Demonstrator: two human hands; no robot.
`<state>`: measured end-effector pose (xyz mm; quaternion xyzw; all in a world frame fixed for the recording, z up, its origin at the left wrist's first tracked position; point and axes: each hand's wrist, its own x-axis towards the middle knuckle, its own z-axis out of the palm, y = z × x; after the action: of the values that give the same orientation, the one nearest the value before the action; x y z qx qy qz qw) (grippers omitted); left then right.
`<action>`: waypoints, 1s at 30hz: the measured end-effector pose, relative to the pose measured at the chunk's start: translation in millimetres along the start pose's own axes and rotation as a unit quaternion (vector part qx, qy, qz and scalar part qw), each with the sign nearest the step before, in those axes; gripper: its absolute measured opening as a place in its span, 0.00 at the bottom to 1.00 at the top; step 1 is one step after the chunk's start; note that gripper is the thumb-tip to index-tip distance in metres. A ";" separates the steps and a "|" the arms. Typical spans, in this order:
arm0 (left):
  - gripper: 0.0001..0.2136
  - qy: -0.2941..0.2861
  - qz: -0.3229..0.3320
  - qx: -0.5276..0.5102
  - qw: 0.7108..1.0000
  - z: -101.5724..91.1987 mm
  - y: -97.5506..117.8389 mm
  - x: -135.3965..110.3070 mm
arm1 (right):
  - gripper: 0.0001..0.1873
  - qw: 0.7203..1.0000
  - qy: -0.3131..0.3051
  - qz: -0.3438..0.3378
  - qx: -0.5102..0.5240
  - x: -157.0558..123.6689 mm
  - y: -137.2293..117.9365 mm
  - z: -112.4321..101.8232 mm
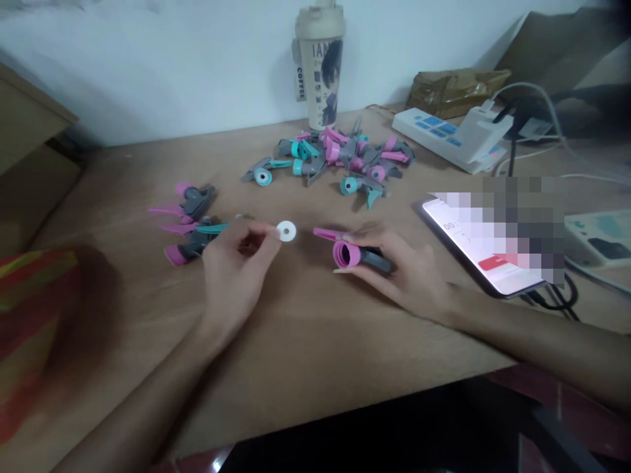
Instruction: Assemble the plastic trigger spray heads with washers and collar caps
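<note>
Brown, wood-toned tabletop (296, 355) carries a heap of grey, pink and teal spray heads (339, 154). Above the surface, the right hand (410, 266) grips one grey, plastic-looking spray head (377, 260), the mouth of its ridged pink collar (352, 255) uncovered. The left hand (234, 263) pinches a flat white ring (291, 231) by its edge, near the collar but apart. A light edge pinch and a steady collar should serve best.

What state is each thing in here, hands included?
Left hand: pinching white washer
White washer: apart from spray head
Right hand: gripping spray head
Spray head: pink collar uncovered
Other spray heads: lying on table
Tumbler: upright, lidded
Phone: screen lit
Power strip: white block apparently plugged in
</note>
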<state>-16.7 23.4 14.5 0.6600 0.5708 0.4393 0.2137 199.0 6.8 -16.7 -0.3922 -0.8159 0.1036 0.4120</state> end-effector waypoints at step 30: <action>0.05 -0.102 0.174 0.011 0.979 9.8 21.2 -29.0 | 0.15 0.994 -0.008 0.016 0.105 -2.4 -9.9 7.7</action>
<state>4.4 -7.2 16.3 0.7932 0.4268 0.3936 0.1839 188.6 -0.4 -18.1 -0.3591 -0.7975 0.1980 0.4426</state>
